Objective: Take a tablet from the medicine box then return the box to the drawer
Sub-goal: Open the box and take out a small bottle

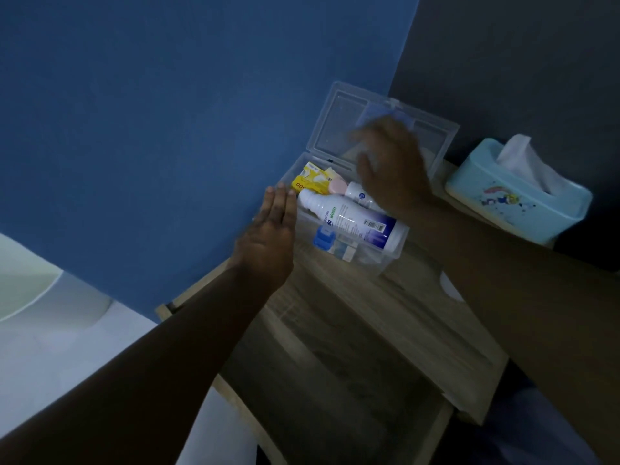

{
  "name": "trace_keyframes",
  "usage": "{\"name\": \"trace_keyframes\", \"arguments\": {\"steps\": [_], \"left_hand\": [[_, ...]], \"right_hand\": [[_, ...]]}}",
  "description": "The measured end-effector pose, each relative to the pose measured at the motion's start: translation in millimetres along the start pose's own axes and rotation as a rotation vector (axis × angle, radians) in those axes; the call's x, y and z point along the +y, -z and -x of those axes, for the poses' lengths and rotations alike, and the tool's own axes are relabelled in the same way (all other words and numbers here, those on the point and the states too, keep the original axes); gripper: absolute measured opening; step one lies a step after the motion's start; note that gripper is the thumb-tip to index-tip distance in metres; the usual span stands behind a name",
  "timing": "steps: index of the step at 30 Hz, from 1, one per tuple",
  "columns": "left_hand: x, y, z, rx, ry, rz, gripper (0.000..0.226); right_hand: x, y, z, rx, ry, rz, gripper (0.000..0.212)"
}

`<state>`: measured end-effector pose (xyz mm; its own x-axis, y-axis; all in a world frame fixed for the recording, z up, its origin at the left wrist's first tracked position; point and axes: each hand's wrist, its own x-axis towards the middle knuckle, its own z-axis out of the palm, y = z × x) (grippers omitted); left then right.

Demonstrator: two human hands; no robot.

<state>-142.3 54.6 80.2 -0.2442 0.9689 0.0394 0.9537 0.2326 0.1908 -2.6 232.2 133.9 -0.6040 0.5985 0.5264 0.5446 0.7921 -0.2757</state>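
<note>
A clear plastic medicine box (pixel 391 260) stands on the wooden bedside cabinet top (pixel 396 307), its lid (pixel 330 129) raised against the wall. Inside lie a white bottle with a purple label (pixel 355 221), a yellow packet (pixel 307 182), a pink item (pixel 336 187) and a second white bottle. My left hand (pixel 268 236) rests flat against the box's left wall and holds nothing. My right hand (pixel 392 169) hovers over the open box in front of the lid, blurred, fingers spread. No tablet is visible in it.
A light blue tissue box (pixel 516 196) sits to the right of the medicine box. Below the cabinet top, a wooden drawer (pixel 335 380) is pulled out toward me. A blue wall stands right behind the cabinet on the left.
</note>
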Motion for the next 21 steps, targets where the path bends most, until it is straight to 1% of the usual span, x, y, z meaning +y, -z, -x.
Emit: {"name": "trace_keyframes", "arguments": {"steps": [1,2,3,4,8,10,13,16,19,20,21], "left_hand": [[-0.3,-0.1,-0.2,-0.001,-0.004,-0.003,0.083],[-0.8,-0.4,-0.4,-0.001,-0.004,-0.004,0.084],[-1.3,-0.9,-0.7,0.0,-0.004,-0.003,0.084],[-1.7,-0.9,-0.8,-0.001,-0.002,0.003,0.084],[-1.0,-1.0,-0.7,0.005,-0.008,-0.002,0.083],[-0.6,-0.7,-1.6,-0.014,-0.005,-0.02,0.083],[-1.3,0.4,-4.7,-0.025,-0.001,-0.034,0.086],[4.2,11.2,2.8,-0.005,-0.026,-0.041,0.091],[0.0,10.6,9.4,0.017,-0.019,-0.078,0.1],[-2.0,6.8,11.8,0.022,-0.015,-0.069,0.102],[-2.7,3.5,15.8,0.027,-0.016,-0.007,0.101]], "right_hand": [[-3.2,-1.8,-3.6,-0.175,0.049,-0.06,0.035],[-5.3,-3.4,-7.0,-0.348,0.047,-0.088,0.031],[-6.6,-5.2,-10.5,-0.478,0.02,-0.083,0.028],[-7.0,-7.3,-13.6,-0.537,0.0,-0.067,0.026],[-3.2,-11.6,-24.2,-0.55,0.004,-0.059,0.021],[-5.1,-12.7,-24.0,-0.538,-0.011,-0.041,0.023],[-11.9,-6.1,-23.8,-0.421,-0.049,-0.118,0.027],[-21.1,28.7,-22.0,-0.32,-0.088,-0.223,0.029],[-26.9,54.2,-10.3,-0.341,-0.07,-0.232,0.029],[-27.3,58.8,-5.2,-0.349,-0.074,-0.229,0.029],[-27.0,62.5,0.0,-0.361,-0.095,-0.229,0.028]]}}
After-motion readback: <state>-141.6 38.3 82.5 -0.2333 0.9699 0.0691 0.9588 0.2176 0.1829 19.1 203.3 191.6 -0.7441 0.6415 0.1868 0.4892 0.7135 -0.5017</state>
